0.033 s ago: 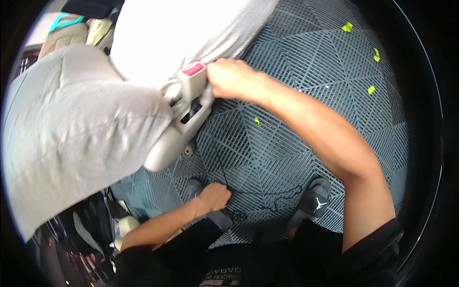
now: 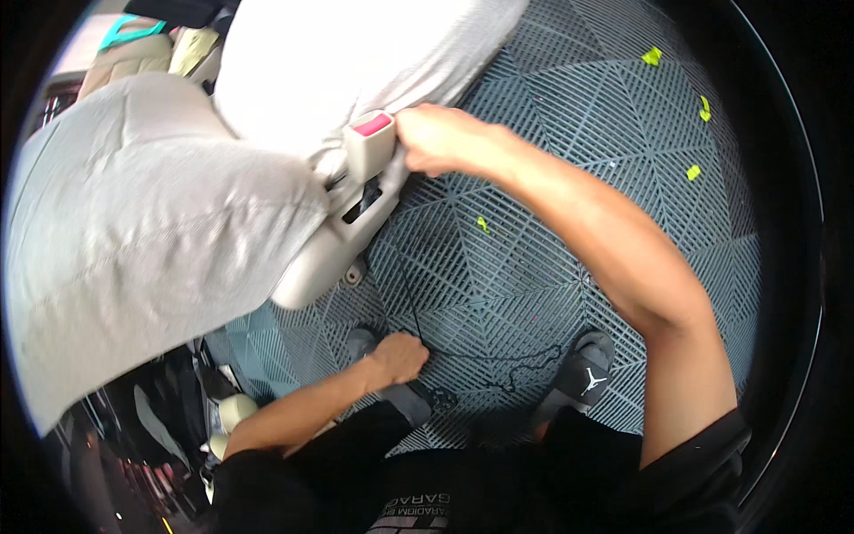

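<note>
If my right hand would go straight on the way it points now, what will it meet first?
Probably the beige seat-belt buckle with the red button, just beyond the right hand; depth is unclear, so the pale seat cover may come first.

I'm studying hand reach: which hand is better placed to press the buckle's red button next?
Probably the right hand: it is beside the buckle, while the left hand is farther off, closed on the black cord.
</note>
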Tool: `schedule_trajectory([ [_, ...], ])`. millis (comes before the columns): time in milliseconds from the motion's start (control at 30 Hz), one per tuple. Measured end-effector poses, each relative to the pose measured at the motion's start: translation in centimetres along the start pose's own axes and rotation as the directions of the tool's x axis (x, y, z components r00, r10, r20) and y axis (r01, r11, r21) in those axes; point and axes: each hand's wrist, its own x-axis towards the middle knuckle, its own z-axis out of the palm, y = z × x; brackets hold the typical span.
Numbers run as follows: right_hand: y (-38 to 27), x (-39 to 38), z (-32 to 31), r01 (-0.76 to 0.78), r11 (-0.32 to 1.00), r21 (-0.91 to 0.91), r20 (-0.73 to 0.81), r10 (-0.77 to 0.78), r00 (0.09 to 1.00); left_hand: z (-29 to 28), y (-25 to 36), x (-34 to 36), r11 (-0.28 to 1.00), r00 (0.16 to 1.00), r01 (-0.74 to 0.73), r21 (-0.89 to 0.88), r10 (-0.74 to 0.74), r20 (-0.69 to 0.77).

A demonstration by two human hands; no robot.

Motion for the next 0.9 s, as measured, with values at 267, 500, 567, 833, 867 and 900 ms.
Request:
schedule_trajectory([
  [267, 1.0, 0.3, 0.8, 0.082, 0.994, 0.066, 0.036, -0.085, 0.996, -1.6, -4.7, -2.3, 0.860, 0.844, 0.466, -0.208, -0.503, -0.187],
  [500, -0.1, 0.6, 1.9, -0.005, 0.984, -0.177, -0.067, -0.007, 0.998, -16.7, -0.3, -2.5, 0.992, 0.138, 0.079, -0.098, -0.108, -0.985],
  [567, -0.9, 0.7, 1.6, -0.031, 0.984, -0.174, -0.023, 0.028, 0.999, -17.9, -2.0, -3.3, 0.985, 0.091, 0.137, -0.104, -0.117, -0.989],
  [833, -1.9, -0.4, 2.4, 0.021, 0.982, -0.188, -0.141, -0.048, 0.989, -17.3, -3.1, -2.9, 0.944, 0.254, 0.316, 0.090, 0.007, -0.967],
  [867, -1.6, -0.5, 2.4, 0.032, 0.977, -0.210, -0.145, -0.063, 0.987, -17.2, -3.0, -2.7, 0.940, 0.312, 0.331, 0.079, -0.031, -0.949],
  [900, -1.2, -0.6, 2.2, 0.041, 0.972, -0.232, -0.148, -0.077, 0.986, -17.2, -2.8, -2.3, 0.936, 0.369, 0.346, 0.069, -0.068, -0.927],
])
